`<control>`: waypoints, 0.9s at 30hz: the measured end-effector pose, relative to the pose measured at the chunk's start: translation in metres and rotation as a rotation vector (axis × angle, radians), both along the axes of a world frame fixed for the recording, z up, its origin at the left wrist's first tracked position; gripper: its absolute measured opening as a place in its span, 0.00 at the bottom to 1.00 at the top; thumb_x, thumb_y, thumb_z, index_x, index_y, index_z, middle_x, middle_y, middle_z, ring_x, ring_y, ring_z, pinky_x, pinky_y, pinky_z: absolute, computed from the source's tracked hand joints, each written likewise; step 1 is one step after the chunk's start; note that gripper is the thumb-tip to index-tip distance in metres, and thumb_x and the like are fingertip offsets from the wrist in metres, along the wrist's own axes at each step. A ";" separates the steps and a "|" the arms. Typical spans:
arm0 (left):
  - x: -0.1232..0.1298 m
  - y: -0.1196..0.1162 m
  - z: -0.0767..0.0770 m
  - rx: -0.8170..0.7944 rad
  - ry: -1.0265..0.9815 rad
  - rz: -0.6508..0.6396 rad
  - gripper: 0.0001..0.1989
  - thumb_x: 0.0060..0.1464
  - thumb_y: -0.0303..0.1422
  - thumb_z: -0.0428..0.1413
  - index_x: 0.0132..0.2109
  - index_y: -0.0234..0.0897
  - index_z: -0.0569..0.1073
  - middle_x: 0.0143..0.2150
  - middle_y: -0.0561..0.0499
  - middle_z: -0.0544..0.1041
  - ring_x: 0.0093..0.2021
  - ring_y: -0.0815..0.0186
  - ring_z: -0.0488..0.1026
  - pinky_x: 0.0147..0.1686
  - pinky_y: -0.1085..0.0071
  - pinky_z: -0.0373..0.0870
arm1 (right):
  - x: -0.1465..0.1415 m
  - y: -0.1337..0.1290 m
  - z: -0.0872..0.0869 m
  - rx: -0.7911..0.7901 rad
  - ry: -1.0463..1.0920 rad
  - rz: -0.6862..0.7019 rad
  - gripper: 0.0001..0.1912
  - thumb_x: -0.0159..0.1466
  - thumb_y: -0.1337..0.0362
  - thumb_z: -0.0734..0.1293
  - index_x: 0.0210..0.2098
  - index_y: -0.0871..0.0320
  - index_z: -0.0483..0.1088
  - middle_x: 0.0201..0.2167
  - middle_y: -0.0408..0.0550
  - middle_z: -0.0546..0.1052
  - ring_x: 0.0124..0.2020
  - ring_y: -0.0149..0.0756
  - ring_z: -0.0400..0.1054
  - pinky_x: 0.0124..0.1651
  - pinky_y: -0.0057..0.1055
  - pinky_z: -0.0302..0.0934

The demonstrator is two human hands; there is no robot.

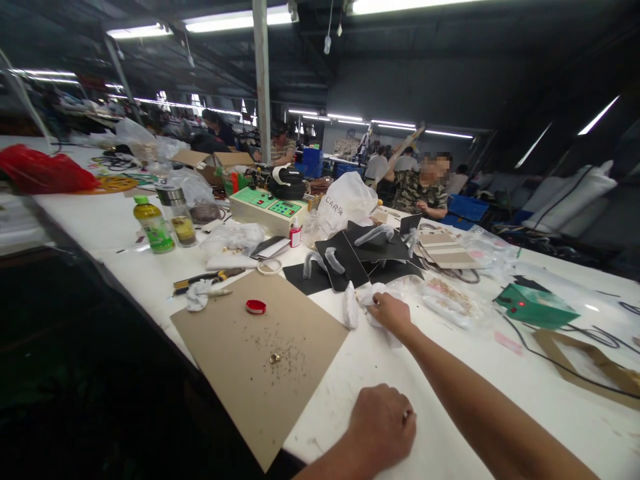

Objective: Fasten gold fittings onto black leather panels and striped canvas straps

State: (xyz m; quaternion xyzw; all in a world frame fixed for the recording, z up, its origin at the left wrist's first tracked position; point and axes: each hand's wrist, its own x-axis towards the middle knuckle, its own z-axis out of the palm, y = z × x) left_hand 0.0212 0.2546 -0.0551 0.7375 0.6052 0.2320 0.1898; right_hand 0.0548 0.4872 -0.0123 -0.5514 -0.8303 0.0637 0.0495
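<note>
My left hand (383, 427) is closed in a fist above the white table near the front edge. A tiny shiny spot shows between its fingers, too small to name. Farther forward, my right hand (393, 313) has its fingers pinched at a crumpled white wrapping (384, 291). Just left of it lies a narrow white wrapped bundle (351, 307). A brown board (225, 347) lies to the left, bearing a red ring-shaped item (256, 307), a small gold-coloured piece (275, 359) and scattered dark bits.
Black boards (347, 261) with wrapped pieces lie beyond my hands. Pliers (200, 281), two bottles (155, 228) and a control box (267, 208) stand or lie at the left and back. At right are a green box (537, 308) and cables. A person (420, 190) sits across the table.
</note>
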 end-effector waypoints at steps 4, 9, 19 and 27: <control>0.000 0.000 0.002 -0.008 0.009 -0.006 0.13 0.64 0.38 0.50 0.39 0.39 0.78 0.40 0.49 0.82 0.41 0.57 0.77 0.42 0.61 0.73 | -0.002 0.009 0.001 0.014 0.041 0.001 0.10 0.66 0.63 0.64 0.39 0.58 0.76 0.41 0.54 0.78 0.43 0.42 0.71 0.41 0.32 0.55; -0.001 0.001 0.004 -0.025 0.007 -0.020 0.14 0.64 0.38 0.51 0.40 0.38 0.78 0.40 0.46 0.82 0.42 0.57 0.77 0.42 0.63 0.72 | 0.012 0.030 0.024 0.021 0.218 -0.060 0.14 0.67 0.56 0.63 0.35 0.60 0.74 0.35 0.51 0.77 0.37 0.38 0.68 0.35 0.29 0.50; -0.002 0.001 0.007 -0.028 0.012 -0.024 0.14 0.63 0.38 0.50 0.39 0.38 0.78 0.40 0.49 0.82 0.41 0.56 0.78 0.41 0.61 0.74 | 0.027 0.045 0.051 -0.112 0.694 -0.101 0.24 0.57 0.46 0.65 0.35 0.63 0.75 0.28 0.47 0.75 0.28 0.32 0.64 0.30 0.26 0.53; -0.003 0.001 0.006 -0.025 0.002 -0.016 0.14 0.63 0.39 0.49 0.39 0.39 0.77 0.40 0.50 0.82 0.42 0.57 0.78 0.41 0.60 0.74 | 0.027 0.049 0.055 -0.189 0.861 -0.106 0.25 0.53 0.46 0.68 0.35 0.62 0.73 0.26 0.49 0.74 0.26 0.32 0.64 0.28 0.27 0.59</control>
